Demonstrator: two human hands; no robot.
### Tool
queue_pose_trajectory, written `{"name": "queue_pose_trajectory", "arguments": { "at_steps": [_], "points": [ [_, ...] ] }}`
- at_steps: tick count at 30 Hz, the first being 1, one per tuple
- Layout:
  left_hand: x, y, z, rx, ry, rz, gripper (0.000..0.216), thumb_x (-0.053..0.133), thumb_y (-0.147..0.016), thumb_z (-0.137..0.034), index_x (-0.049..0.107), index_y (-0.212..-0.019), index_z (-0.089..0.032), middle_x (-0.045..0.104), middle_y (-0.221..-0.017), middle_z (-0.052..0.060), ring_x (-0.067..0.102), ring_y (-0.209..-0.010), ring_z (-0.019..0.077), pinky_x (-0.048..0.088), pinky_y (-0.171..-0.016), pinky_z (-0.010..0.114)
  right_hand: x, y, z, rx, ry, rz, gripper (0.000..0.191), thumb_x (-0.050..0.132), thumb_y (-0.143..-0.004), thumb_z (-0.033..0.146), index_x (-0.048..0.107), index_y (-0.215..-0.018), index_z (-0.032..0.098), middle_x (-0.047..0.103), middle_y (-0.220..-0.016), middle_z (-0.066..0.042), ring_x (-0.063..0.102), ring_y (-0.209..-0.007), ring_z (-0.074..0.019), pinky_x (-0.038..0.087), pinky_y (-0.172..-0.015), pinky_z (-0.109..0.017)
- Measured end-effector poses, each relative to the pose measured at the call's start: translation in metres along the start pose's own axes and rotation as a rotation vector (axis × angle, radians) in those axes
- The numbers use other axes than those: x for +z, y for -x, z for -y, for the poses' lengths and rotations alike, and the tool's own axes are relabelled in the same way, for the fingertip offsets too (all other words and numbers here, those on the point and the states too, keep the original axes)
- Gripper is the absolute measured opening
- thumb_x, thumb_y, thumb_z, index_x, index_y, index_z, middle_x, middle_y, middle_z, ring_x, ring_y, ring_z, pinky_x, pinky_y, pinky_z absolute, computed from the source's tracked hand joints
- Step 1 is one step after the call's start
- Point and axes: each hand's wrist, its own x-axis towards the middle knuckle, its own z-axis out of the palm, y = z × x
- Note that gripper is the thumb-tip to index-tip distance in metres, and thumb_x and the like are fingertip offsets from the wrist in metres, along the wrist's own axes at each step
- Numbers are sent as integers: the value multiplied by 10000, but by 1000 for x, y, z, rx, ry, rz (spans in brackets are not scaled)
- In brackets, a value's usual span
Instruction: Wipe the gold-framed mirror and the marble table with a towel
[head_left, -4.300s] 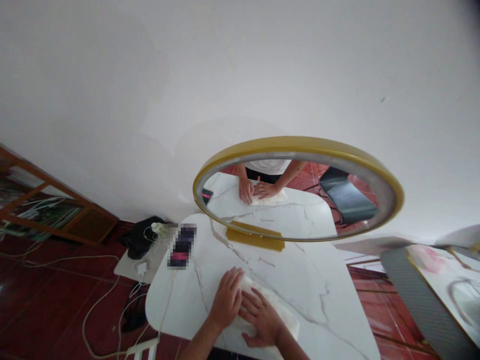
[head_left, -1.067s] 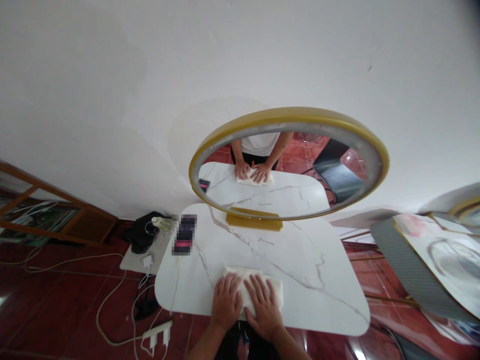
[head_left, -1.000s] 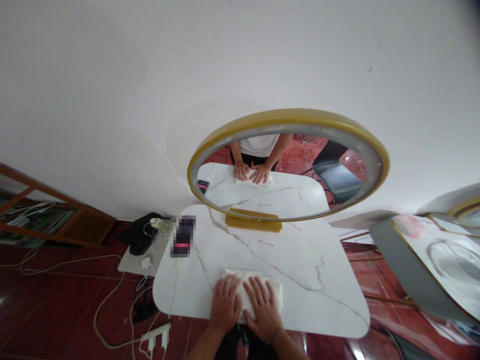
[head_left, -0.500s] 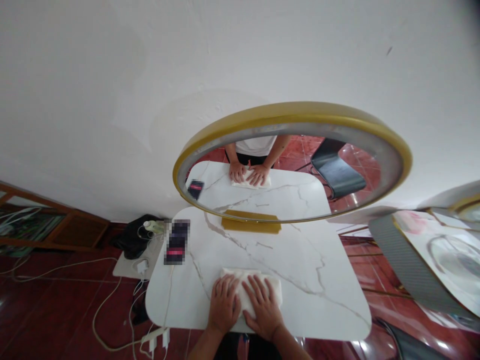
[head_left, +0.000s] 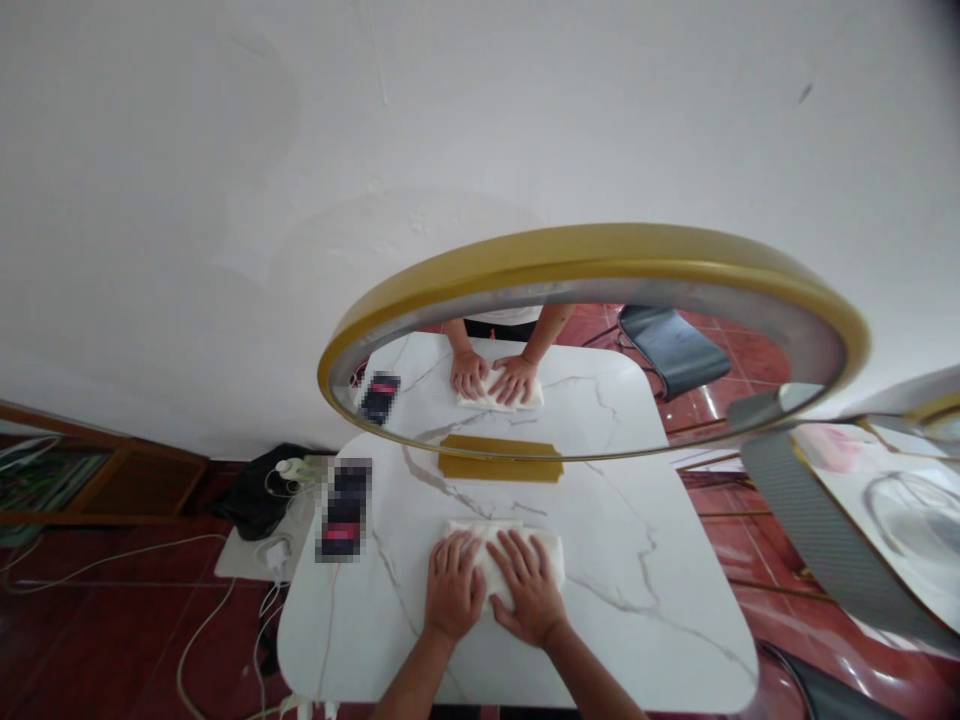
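A folded white cloth point(head_left: 491, 578) lies flat on the white marble-patterned table point(head_left: 637, 640), near its front. My left hand point(head_left: 454, 585) rests palm down on the left part of the cloth, fingers stretched out. Beside it, my right hand point(head_left: 529, 588) lies flat on the right part, its fingers slightly spread. Both thumbs point inward, with a strip of cloth visible between them. The palms hide much of the cloth. Both hands and the cloth are reflected in the oval gold-rimmed mirror point(head_left: 600, 380).
The mirror stands on a gold base point(head_left: 499, 462) at the table's back. A pixelated phone point(head_left: 345, 510) lies at the left with a cable. White cords and a black bag point(head_left: 259, 497) are on the left. Another table point(head_left: 885, 480) and a dark chair point(head_left: 832, 685) stand right.
Both hands and the cloth under them have slid forward, away from the table's front edge. The camera view has shifted slightly.
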Motion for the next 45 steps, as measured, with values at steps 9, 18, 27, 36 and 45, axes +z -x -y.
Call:
{"name": "queue_pose_trajectory", "arguments": {
  "at_steps": [9,18,27,36,45],
  "points": [
    [7,-33,5,-45,-3,13,381,442,-804,-199,560,-1166,-197,581,-1180,84,478,-1140,236,333,-983,421,-3,-31,-20,9,7,21,735,420,-811,504,148,-1448,257,224,-1487,-51,208,-1351,-275,-6,-1093,-483],
    [12,-53,9,-50,-24,6,379,439,-810,-196,562,-1169,-187,581,-1168,92,477,-1131,240,327,-982,423,-4,-51,-35,20,-27,35,747,446,-795,489,153,-1447,271,205,-1495,-34,196,-1354,-274,-21,-1097,-473],
    [13,-53,9,-27,-70,-28,359,426,-819,-210,576,-1146,-191,588,-1163,83,482,-1125,231,333,-974,407,-3,-51,-35,36,-71,74,759,459,-794,497,136,-1448,285,184,-1501,-18,190,-1354,-282,-46,-1094,-473],
    [13,-50,8,-48,-36,-42,356,429,-823,-212,573,-1148,-190,589,-1158,78,481,-1118,229,334,-972,399,-2,-51,-32,46,-44,51,740,450,-801,471,146,-1447,278,198,-1497,-24,174,-1362,-267,-35,-1094,-473],
    [9,-35,1,-51,-62,-73,341,429,-830,-202,579,-1135,-192,594,-1141,74,488,-1108,220,342,-961,386,-6,-36,-19,52,-16,20,738,440,-812,471,128,-1450,271,178,-1502,-22,178,-1359,-280,-14,-1093,-477]
  ]
}}
